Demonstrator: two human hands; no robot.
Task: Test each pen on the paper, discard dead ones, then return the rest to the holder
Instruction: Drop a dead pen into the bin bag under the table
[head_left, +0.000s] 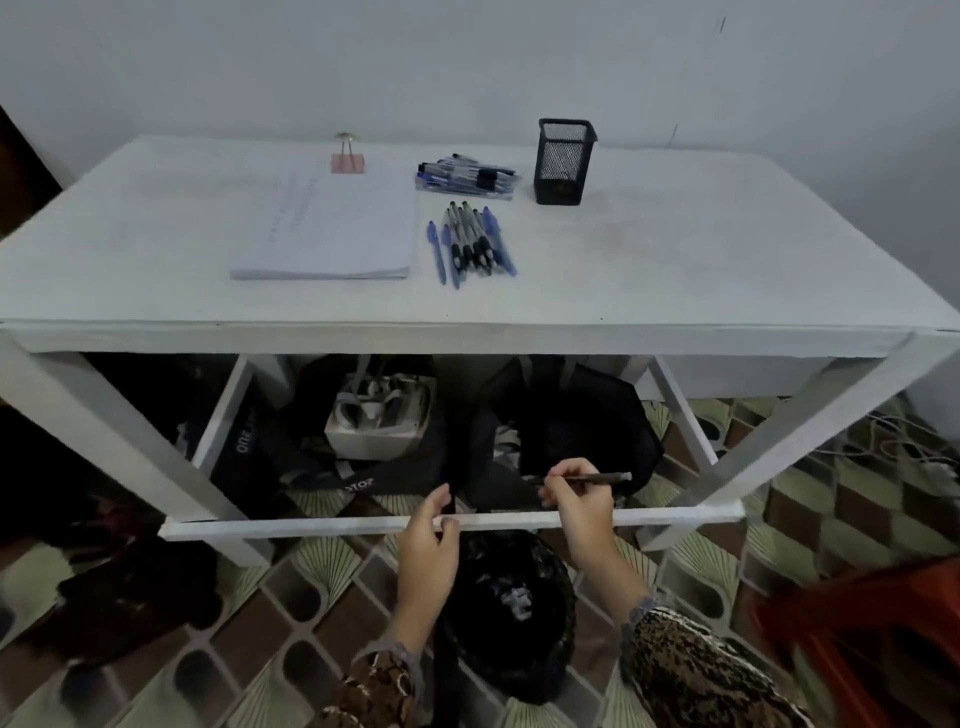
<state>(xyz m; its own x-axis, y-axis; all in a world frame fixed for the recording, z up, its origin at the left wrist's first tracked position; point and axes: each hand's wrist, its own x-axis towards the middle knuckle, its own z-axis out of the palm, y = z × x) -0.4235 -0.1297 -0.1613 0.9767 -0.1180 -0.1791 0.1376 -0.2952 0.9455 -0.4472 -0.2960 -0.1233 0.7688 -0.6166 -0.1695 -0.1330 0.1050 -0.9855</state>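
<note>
My right hand (576, 501) grips a dark pen (597, 478) and holds it level below the table's front edge. My left hand (431, 530) pinches the black rim of a dark bin bag (511, 613) that sits on the floor between my arms. On the white table (675, 270) lies a pad of paper (332, 228) with faint scribbles. A row of pens (470, 244) lies beside the pad, and a second heap of pens (467, 176) lies behind it. The black mesh holder (563, 161) stands upright at the back and looks empty.
A pink binder clip (348, 161) sits at the pad's top edge. Under the table are dark bags and a white box (376, 421). A white crossbar (363, 522) runs just behind my hands. A red chair (883, 623) stands at the right.
</note>
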